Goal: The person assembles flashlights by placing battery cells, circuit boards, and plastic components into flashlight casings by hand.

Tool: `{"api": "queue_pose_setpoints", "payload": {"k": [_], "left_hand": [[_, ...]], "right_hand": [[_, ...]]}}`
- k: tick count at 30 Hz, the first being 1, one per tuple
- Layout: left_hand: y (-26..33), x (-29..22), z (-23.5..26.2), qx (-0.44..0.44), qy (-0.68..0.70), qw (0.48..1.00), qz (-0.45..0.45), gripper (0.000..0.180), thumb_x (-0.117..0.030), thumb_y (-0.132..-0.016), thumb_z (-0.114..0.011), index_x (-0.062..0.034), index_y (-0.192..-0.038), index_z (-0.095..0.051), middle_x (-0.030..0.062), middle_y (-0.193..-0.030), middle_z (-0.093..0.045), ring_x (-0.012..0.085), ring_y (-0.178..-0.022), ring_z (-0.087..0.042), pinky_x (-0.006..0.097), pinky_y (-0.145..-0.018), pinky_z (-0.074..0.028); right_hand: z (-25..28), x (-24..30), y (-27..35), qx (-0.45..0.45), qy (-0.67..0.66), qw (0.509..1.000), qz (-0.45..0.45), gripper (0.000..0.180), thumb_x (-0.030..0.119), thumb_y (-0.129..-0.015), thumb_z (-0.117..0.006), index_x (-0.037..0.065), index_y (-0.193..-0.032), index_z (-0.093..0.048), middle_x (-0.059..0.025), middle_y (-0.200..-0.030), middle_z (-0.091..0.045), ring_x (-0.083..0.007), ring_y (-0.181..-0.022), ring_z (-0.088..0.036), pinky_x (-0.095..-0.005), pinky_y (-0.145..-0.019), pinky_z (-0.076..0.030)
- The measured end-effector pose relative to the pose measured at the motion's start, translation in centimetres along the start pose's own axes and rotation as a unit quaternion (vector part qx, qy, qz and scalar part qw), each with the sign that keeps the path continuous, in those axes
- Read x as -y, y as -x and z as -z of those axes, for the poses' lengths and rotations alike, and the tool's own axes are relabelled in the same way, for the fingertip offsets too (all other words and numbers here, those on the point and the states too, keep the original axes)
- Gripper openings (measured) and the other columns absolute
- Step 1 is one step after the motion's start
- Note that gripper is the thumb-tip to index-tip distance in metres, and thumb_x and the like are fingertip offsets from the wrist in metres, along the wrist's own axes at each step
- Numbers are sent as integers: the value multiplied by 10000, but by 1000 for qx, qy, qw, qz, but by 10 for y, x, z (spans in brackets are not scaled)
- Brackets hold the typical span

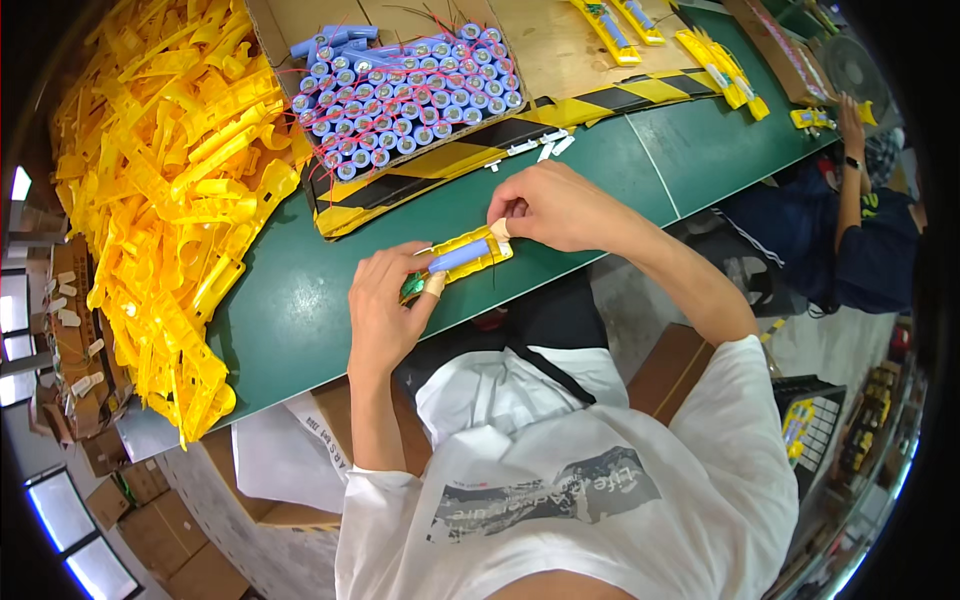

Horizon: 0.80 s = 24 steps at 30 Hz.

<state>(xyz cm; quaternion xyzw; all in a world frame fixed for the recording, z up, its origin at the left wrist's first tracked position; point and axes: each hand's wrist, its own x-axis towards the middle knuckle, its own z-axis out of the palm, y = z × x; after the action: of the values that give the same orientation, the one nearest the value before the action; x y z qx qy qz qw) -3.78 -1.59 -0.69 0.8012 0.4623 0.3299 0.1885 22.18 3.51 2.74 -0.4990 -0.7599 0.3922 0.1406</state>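
A yellow plastic casing half [472,258] lies on the green bench in front of me. In it sits a blue cylindrical battery cell [458,255], with a small green circuit board [412,287] by its left end. My left hand [385,300] grips the casing's left end between thumb and fingers. Its thumb wears a beige finger cot [435,284]. My right hand [560,208] has its fingers pinched together at the casing's right end, also with a beige cot [500,229]. Whatever is between those fingertips is hidden. A thin dark wire hangs over the casing's near edge.
Yellow casings [190,200] are heaped at the left. A cardboard box [262,30] of blue cells with red wires stands behind, bordered by black-yellow tape [400,187]. Small white pieces [548,147] lie beyond my right hand. Filled casings [722,70] and a co-worker's hand [852,120] are far right.
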Motion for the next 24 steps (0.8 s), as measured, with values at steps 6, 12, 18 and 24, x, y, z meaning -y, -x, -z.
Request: {"api": "queue_pose_setpoints", "payload": {"k": [6,12,18,24], "left_hand": [[0,-1,1,7,4,1000,4,181,-76,-787,-766,-53,-936,-666,80,-1073,-719,266,-891,-636,358,-795,-460],[-4,-4,2,10,0,1000,3,189,-53,-790,-761,-48,-952,-663,94,-1075,-722,275,-903,-638,358,-804,-465],[-6,-7,-7,3,4,999,-46,195,-67,-779,-760,-43,-942,-655,96,-1071,-709,282,-905,-640,371,-784,-462],[-11,-20,-12,35,13,997,-70,228,-56,-768,-763,-48,-961,-643,117,-1081,-702,311,-946,-643,400,-807,-464]], "right_hand": [[-12,-4,0,-46,-71,996,-10,158,78,-769,-755,0,-903,-725,-87,-849,-728,-183,-732,-687,-302,-693,-534],[-15,-12,-5,-6,-100,993,-55,244,36,-741,-727,-11,-976,-682,-93,-844,-714,-160,-748,-690,-295,-694,-546],[-31,-18,20,-114,-174,978,-30,233,36,-767,-724,3,-991,-668,-97,-851,-712,-147,-717,-681,-290,-669,-547],[-20,-40,62,-143,8,966,215,289,230,-790,-755,54,-998,-659,-106,-1099,-704,-307,-991,-657,-384,-837,-540]]}}
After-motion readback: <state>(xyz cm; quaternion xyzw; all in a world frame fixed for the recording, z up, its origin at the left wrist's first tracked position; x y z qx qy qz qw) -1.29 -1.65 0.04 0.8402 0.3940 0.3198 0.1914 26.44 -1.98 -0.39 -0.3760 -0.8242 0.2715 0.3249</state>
